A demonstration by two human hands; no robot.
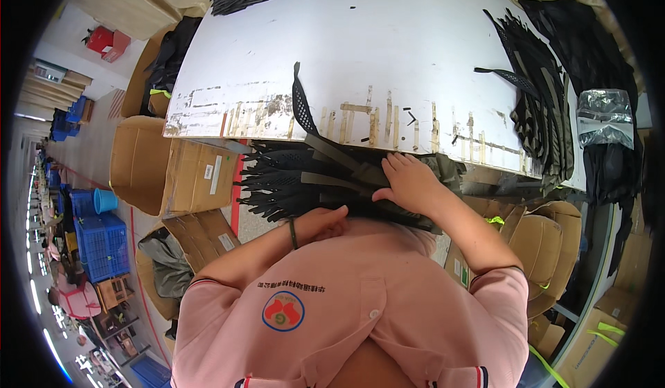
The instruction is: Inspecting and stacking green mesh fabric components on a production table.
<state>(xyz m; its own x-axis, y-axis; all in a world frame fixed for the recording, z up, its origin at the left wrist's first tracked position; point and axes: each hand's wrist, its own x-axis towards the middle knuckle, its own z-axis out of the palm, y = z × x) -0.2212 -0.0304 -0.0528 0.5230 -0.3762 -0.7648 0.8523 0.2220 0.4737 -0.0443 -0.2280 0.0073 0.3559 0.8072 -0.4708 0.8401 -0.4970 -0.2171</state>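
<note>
A fanned stack of black mesh strips (291, 180) with olive bands lies against my chest at the near edge of the white table (388, 48). My right hand (409, 180) presses flat on top of the stack, fingers closed together. My left hand (322, 223) is tucked under the stack's near side, thumb showing, a dark band on the wrist. One black mesh strip (299, 104) sticks up from the pile onto the table.
More black and olive strips (544, 104) are heaped along the table's right edge, with a clear plastic bag (604, 114) beside them. Open cardboard boxes (176, 173) stand at my left and right. Blue crates (100, 239) sit on the floor at far left.
</note>
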